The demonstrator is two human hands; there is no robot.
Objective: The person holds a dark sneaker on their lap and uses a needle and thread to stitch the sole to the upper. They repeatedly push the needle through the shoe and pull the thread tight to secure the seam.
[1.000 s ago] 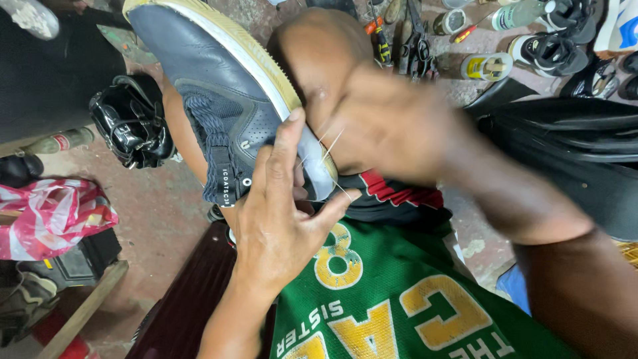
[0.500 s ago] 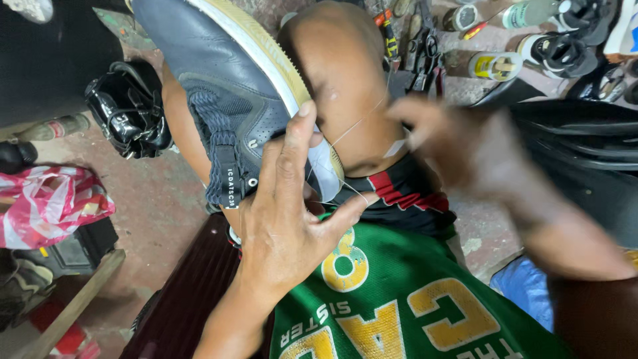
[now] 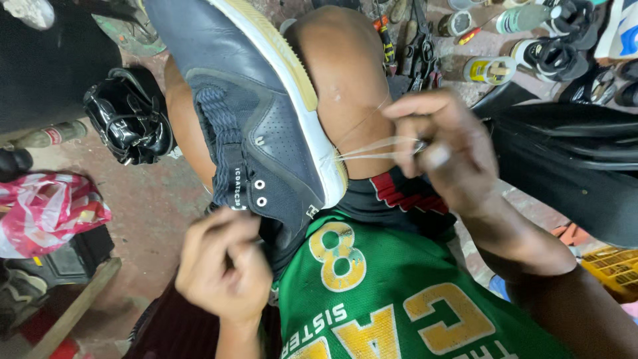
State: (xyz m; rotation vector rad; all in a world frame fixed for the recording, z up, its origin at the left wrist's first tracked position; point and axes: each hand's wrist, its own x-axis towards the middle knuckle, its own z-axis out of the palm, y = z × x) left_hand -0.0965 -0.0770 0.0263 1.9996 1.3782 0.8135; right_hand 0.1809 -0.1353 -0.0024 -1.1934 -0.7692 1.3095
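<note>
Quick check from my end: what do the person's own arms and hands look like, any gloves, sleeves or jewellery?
Both hands are bare, no gloves. The left hand and right hand show no rings or wristbands that I can make out. The forearms are uncovered, with no sleeves reaching them. The green jersey has yellow lettering, over dark shorts with red trim.

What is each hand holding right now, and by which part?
The right hand pinches the pale thread at its free ends, pulled taut from the sole edge of the navy sneaker. The left hand is closed below the sneaker's heel; its hold cannot be told.
</note>
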